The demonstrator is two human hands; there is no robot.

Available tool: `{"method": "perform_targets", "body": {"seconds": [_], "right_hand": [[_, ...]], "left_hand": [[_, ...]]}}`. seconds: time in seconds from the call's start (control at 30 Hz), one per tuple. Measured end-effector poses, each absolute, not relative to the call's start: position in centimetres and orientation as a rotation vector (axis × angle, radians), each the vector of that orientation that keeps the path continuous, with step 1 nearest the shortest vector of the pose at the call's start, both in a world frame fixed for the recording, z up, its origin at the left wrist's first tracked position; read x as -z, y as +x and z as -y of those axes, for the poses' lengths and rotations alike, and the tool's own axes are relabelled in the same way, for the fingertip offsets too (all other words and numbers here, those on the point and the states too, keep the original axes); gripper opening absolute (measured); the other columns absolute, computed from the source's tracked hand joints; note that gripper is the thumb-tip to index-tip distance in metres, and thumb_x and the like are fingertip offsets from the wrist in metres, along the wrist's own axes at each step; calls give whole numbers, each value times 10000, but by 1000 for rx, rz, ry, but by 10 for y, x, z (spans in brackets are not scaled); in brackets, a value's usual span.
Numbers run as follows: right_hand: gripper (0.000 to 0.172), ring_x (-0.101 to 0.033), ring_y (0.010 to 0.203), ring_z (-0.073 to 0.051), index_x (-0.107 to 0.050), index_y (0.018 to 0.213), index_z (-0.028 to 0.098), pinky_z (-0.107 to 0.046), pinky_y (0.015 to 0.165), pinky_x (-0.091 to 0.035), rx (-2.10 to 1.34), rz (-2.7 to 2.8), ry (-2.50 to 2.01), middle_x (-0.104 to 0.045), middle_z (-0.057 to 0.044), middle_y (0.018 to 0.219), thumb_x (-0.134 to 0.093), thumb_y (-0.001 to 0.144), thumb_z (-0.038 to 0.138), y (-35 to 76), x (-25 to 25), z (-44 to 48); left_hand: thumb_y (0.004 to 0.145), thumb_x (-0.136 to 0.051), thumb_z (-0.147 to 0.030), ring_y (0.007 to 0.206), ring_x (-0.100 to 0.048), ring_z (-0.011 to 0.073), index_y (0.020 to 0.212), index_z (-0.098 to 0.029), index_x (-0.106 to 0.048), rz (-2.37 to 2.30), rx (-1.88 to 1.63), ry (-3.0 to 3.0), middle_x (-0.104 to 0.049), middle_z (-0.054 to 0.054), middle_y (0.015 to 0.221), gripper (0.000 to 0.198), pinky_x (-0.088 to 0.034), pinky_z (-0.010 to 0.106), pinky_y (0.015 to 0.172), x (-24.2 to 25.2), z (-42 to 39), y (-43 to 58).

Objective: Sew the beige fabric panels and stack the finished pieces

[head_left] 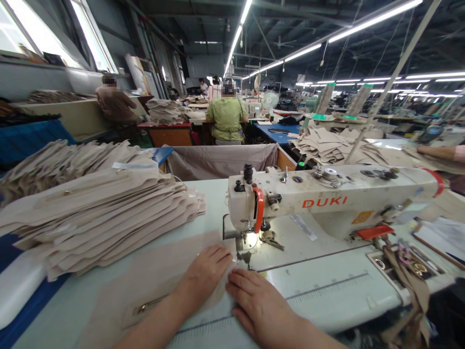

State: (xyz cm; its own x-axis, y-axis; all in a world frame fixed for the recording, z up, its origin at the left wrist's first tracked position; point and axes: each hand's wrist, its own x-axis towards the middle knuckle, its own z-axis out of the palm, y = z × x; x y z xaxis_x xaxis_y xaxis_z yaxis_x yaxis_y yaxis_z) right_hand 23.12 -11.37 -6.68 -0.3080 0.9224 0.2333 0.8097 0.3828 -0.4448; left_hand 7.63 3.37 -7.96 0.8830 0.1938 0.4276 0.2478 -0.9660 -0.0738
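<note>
A beige fabric panel (156,264) lies flat on the pale green table, its right end beside the needle area of a white sewing machine (327,194). My left hand (205,269) rests on the panel near that end, fingers together and pressing down. Just right of it, my right hand (256,300) lies palm down at the panel's edge, its fingers spread a little. A slot with a metal zipper pull (145,306) shows in the panel by my left forearm. The machine's lamp lights the needle plate (250,241).
A tall stack of beige panels (119,218) stands at the left. On the right, a tray (403,271) holds straps and metal rings. Beyond the machine lie more cut pieces (327,143). A person in green (227,118) sits ahead; another person's arm (441,152) reaches in at right.
</note>
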Motion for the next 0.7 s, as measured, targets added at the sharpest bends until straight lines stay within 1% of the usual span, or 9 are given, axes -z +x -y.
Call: {"method": "perform_targets", "body": {"seconds": [0.13, 0.27, 0.4, 0.47, 0.57, 0.63, 0.7], "right_hand": [[410, -417, 1322, -202, -535, 1331, 149, -308, 1148, -271, -334, 2206, -1483, -525, -81, 1403, -447, 985, 350, 232, 69, 113], [414, -409, 1326, -206, -519, 1346, 154, -320, 1150, -263, -336, 2203, -1479, -515, -81, 1411, -456, 982, 341, 233, 71, 113], [388, -425, 1302, -205, -529, 1326, 169, -329, 1137, -278, -362, 2196, -1439, -538, -73, 1384, -492, 965, 305, 235, 68, 112], [328, -474, 1237, -192, -572, 1262, 182, -313, 1104, -317, -386, 2179, -1407, -585, -64, 1316, -521, 946, 253, 239, 63, 108], [220, -548, 1056, -178, -627, 1116, 185, -295, 996, -406, -376, 2126, -1431, -656, -56, 1107, -542, 914, 168, 246, 54, 98], [158, -556, 957, -189, -641, 1030, 178, -305, 915, -444, -315, 2119, -1499, -656, -54, 984, -553, 902, 149, 250, 51, 88], [111, -551, 914, -204, -645, 977, 167, -317, 866, -457, -226, 2165, -1561, -642, -59, 929, -572, 894, 153, 253, 50, 78]], "left_hand": [[858, -470, 7, 886, -623, 217, 958, -153, -633, 365, 641, -2911, -672, 64, 953, 250, -513, 366, 815, 78, -31, 76], [867, -435, 2, 905, -619, 214, 980, -154, -639, 384, 626, -2906, -672, 69, 968, 280, -514, 358, 816, 77, -29, 75], [883, -449, -38, 913, -618, 214, 1015, -149, -639, 416, 598, -2920, -673, 75, 970, 257, -518, 353, 822, 75, -26, 74], [895, -448, -62, 922, -617, 212, 1028, -148, -641, 408, 599, -2920, -676, 83, 987, 249, -515, 354, 840, 72, -23, 74], [914, -415, -73, 936, -621, 210, 1015, -139, -654, 370, 657, -2891, -688, 91, 998, 268, -509, 356, 872, 67, -17, 73], [931, -395, -86, 941, -627, 207, 1025, -134, -661, 392, 698, -2883, -698, 93, 997, 286, -513, 355, 881, 65, -14, 73], [951, -379, -117, 951, -633, 208, 1063, -132, -660, 442, 718, -2898, -702, 99, 1017, 303, -524, 361, 877, 64, -12, 72]]}}
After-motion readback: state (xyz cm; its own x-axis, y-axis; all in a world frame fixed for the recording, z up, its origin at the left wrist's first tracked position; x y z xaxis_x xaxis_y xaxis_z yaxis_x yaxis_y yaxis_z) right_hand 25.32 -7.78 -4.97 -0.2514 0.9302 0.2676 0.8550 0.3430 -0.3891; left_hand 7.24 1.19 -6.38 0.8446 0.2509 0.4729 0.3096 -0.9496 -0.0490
